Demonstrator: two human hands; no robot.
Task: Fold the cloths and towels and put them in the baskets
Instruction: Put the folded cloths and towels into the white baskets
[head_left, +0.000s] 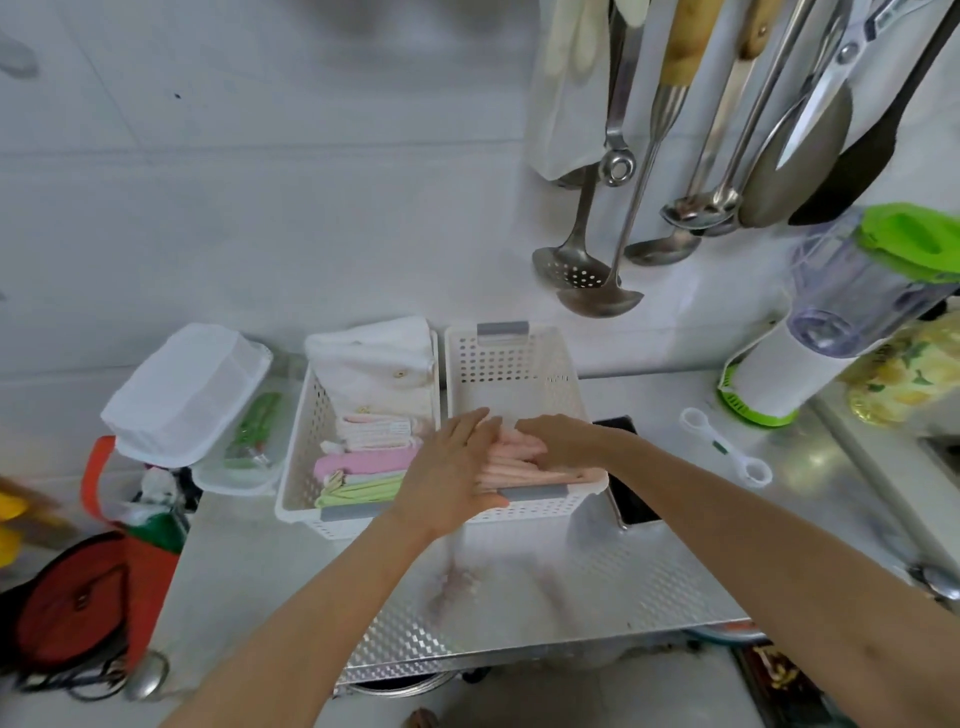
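One pink towel (519, 460), folded, sits at the near end of the right basket (511, 364), and both hands are on it. There are two white baskets side by side on the metal counter (519, 587). The left basket (304, 441) already has a stack: a pink cloth (363, 462), a green one (363, 491), a pale striped one (376, 431) and a big white cloth (376, 358) at the far end, so four that I can count.

Left hand (452, 475) lies flat along the towel's left side, fingers straight and together, pointing away. Right hand (558, 441) comes in from the right with fingers bent down over the towel's top; can't tell if it's really gripping or just pressing.

Off to the side: one blender (852, 306) on the right, one lidded white box (182, 389) on the left, ladles (597, 291) hanging above.
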